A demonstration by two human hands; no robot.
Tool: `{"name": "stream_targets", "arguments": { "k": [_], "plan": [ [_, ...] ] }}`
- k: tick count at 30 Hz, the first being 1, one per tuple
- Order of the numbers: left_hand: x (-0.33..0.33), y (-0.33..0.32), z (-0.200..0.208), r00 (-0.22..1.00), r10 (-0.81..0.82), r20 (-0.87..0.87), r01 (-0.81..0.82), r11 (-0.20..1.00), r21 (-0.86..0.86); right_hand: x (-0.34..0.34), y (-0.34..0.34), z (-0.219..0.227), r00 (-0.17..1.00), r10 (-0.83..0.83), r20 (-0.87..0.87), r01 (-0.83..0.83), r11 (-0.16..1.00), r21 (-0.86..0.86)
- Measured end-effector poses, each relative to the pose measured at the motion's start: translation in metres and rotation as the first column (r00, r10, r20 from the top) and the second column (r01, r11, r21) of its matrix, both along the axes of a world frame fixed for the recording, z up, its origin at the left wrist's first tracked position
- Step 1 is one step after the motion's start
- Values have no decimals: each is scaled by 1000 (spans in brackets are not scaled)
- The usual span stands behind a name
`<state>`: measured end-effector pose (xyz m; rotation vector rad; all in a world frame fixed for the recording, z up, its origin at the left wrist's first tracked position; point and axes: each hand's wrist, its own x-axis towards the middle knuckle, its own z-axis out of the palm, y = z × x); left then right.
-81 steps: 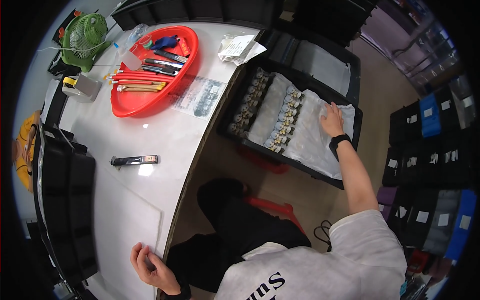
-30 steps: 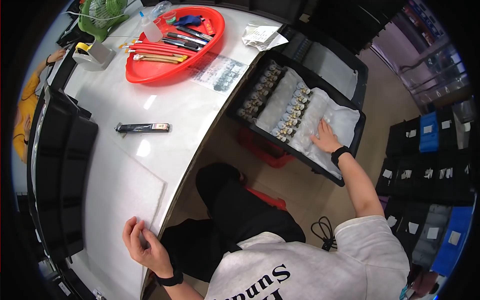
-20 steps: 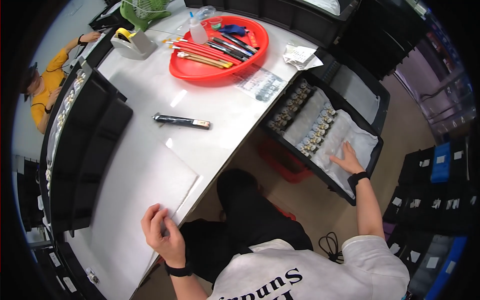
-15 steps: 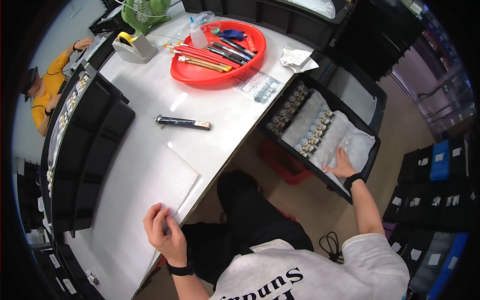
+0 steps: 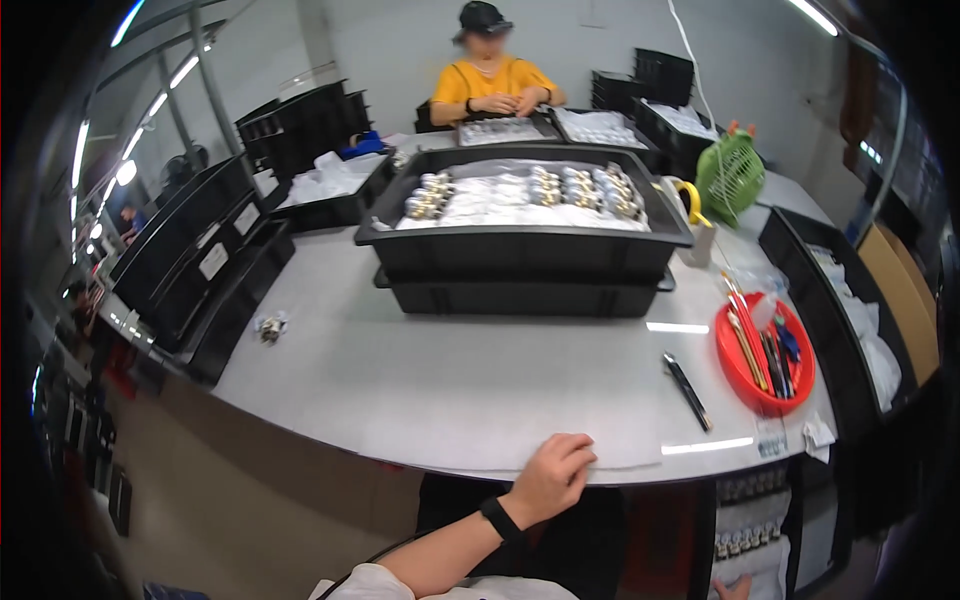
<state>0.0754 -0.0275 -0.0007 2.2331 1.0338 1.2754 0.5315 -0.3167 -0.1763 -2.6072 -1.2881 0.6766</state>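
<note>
My left hand [image 5: 552, 478] rests at the front edge of the white table [image 5: 450, 390], its fingers loosely bent with nothing visible in them. A thin white sheet lies along the edge beneath it. At the bottom right, my right hand [image 5: 733, 589] is partly cut off by the picture's edge. Its visible fingers are apart and touch the white padding [image 5: 765, 565] in a black tray below the table's level. Rows of small metal parts [image 5: 748, 537] stand in that tray beside the padding. A black pen-like tool [image 5: 688, 392] lies on the table, right of my left hand.
Stacked black crates [image 5: 520, 262] with metal parts and white padding stand mid-table. On the right are a red basin [image 5: 735, 370] of brushes and pens, a tape dispenser [image 5: 697, 240] and a green fan [image 5: 730, 175]. A person in yellow [image 5: 500, 85] works opposite.
The view has swung up and left, bringing the crates and the person opposite to the middle. My left hand stays by the table edge; my right hand stays at the tray, now mostly out of view.
</note>
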Motion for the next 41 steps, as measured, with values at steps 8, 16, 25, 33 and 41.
{"name": "stream_targets", "arguments": {
  "k": [8, 16, 25, 33, 41],
  "plan": [
    [-6, -1, 22, 981, -136, 141, 150, 984, -96, -121, 167, 165, 982, 81, -170, 99, 548, 831],
    [-113, 47, 183, 995, -92, -23, 95, 932, 349, -256, 264, 221, 805, 590, 58, -351, 395, 849],
    [-200, 231, 264, 901, 182, -394, -188, 982, 23, -276, 294, 186, 856, 421, 299, -454, 337, 825],
    [-177, 343, 216, 344, -119, -932, -415, 871, -264, -281, 297, 201, 821, 408, 400, -540, 325, 777],
    [-177, 383, 189, 37, -213, -976, -490, 848, -204, -281, 306, 200, 827, 431, 360, -532, 396, 748]
  ]
}}
